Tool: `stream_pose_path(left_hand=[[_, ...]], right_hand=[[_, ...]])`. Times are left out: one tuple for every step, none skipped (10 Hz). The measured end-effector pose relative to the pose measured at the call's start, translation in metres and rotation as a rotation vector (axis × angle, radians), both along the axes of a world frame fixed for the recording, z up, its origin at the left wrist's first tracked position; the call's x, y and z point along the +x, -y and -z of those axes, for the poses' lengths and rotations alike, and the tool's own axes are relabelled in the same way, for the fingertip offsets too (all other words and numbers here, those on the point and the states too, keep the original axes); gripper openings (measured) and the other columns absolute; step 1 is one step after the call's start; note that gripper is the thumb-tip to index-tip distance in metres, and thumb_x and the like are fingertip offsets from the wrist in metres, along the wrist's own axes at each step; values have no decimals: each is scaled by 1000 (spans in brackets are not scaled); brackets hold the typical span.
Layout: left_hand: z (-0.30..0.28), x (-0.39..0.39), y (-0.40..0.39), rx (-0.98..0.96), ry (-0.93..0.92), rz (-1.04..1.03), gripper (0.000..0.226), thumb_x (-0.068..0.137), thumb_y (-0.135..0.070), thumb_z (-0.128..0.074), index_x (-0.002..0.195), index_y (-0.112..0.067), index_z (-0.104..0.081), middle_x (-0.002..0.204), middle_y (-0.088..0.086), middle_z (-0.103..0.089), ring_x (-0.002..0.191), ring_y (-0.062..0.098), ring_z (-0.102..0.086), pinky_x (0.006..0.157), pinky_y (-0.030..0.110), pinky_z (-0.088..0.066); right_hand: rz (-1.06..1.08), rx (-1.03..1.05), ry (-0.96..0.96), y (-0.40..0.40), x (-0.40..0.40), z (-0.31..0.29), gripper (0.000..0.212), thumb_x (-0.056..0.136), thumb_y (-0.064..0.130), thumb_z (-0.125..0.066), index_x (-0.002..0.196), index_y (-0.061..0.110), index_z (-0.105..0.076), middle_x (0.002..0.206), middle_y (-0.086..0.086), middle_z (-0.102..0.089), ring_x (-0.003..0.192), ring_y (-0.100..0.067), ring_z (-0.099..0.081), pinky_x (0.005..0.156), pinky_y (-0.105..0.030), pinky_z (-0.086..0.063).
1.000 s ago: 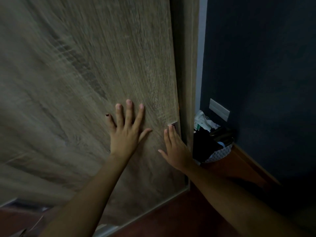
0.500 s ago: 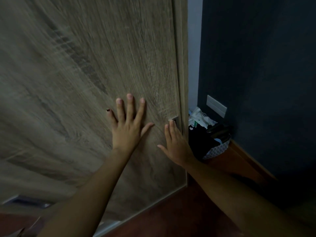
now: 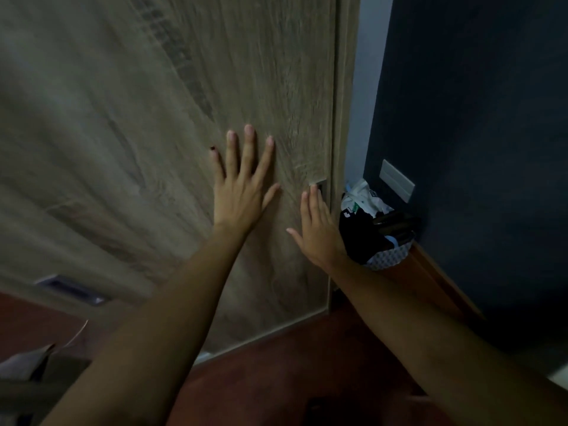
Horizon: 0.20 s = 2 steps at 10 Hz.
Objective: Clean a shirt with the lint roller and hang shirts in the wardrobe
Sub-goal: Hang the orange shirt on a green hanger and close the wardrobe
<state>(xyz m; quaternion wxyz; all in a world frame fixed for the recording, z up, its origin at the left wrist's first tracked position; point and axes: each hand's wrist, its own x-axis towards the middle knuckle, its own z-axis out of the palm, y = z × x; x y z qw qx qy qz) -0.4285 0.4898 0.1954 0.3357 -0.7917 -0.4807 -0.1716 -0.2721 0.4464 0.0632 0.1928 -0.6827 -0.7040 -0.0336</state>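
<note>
From the head view, the left hand [image 3: 242, 192] lies flat, fingers spread, on the wardrobe door [image 3: 153, 149]; the right hand [image 3: 319, 229], fingers straight, touches its handle recess [image 3: 319, 184]. No shirt shows. Fingertips at the door's edge risk pinching against the frame.

Wardrobe door blocking the way ahead, with open floor below.

The wood-grain wardrobe door [image 3: 147, 124] fills the space in front. Right of its edge runs a narrow gap to the dark wall [image 3: 479, 118], blocked low down by a full basket [image 3: 388, 259] (clothes heaped inside). Red-brown floor [image 3: 292, 373] lies open beneath.
</note>
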Motion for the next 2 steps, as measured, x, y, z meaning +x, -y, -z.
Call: stream_pose_path(left_hand=[[3,-9,24,-117,27,30,78,94,-53,-41,153,-19,-3,160,17,-7,147,35,-7,116,52,-9],[33,-33,67,-274,97,-57,76,96,-52,-38,153,-17,-1,160,16,0,148,33,-3,117,49,-8]], right_hand=[[13,-36,27,20,-6,-9,85,95,55,-36,151,0,-3,159,-18,6,148,-29,-1,119,-40,-8],[-24,-98,38,51,-14,-5,81,96,56,-28,151,2,-3,160,-15,2,148,-26,0,121,-42,-7]])
